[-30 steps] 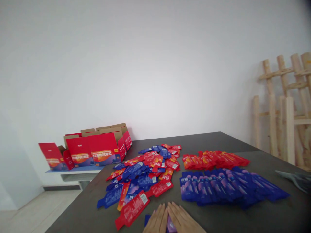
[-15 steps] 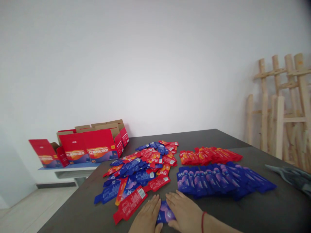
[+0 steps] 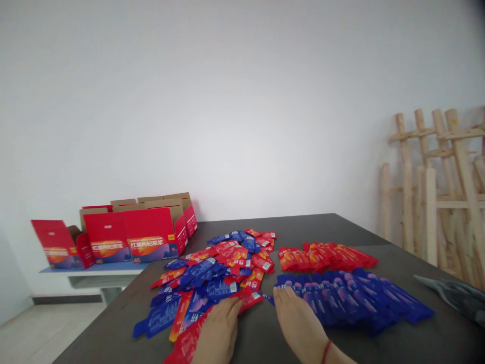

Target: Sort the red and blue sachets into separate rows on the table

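Note:
My left hand (image 3: 219, 331) lies flat with fingers out on the near edge of a mixed heap of red and blue packets (image 3: 215, 268), over a red packet (image 3: 185, 344). My right hand (image 3: 297, 321), a red cord at its wrist, lies flat with fingers stretched toward the near left end of a row of blue packets (image 3: 348, 298). A blue packet corner (image 3: 268, 299) shows just left of its fingertips. Behind that row lies a row of red packets (image 3: 326, 256). All rest on a dark table (image 3: 379, 344).
Open red cardboard boxes (image 3: 132, 237) stand on a low white shelf (image 3: 94, 270) at the left. Wooden frames (image 3: 432, 197) lean against the wall at the right. A grey object (image 3: 454, 298) lies at the table's right edge.
Both hands have moved forward and apart. The blue packet that lay between them has gone up to the left end of the blue row. The left hand now rests on the heap.

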The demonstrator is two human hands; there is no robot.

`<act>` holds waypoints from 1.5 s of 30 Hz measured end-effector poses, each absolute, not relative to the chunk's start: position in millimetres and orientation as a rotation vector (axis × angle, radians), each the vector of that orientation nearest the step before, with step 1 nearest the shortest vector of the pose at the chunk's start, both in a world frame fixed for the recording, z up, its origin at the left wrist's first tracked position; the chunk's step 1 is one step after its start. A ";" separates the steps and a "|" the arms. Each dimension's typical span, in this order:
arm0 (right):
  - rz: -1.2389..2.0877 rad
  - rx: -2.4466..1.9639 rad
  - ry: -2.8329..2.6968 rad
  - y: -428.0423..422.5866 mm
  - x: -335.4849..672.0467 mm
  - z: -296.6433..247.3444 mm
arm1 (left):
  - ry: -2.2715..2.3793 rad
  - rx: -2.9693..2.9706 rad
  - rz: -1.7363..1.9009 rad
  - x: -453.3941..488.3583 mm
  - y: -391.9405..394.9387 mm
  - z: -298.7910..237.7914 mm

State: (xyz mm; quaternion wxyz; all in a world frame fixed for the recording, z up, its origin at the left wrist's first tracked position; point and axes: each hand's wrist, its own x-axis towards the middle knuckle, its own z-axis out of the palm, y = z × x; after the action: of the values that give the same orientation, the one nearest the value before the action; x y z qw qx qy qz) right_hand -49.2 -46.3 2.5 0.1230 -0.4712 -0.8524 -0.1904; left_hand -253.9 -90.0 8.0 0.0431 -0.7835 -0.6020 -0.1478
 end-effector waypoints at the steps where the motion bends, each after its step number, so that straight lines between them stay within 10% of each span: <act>1: -0.554 -1.464 -2.440 -42.7 -51.5 11.7 | -1.839 -2.382 -0.450 -247.9 -87.3 10.9; 34: -0.521 -1.749 -2.441 4.0 -72.3 -37.0 | -1.908 -2.337 -0.082 -225.1 -63.7 5.4; 45: 0.382 -1.295 -2.373 -35.1 -64.9 1.5 | -2.091 -2.414 -0.326 -233.9 -42.3 27.0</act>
State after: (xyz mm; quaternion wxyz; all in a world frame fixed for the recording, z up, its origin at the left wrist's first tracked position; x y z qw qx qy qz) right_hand -64.9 -35.1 1.5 0.2043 -0.4642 -0.8509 0.1368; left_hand -233.9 -42.3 27.0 -0.0343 -0.7516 -0.6509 -0.1015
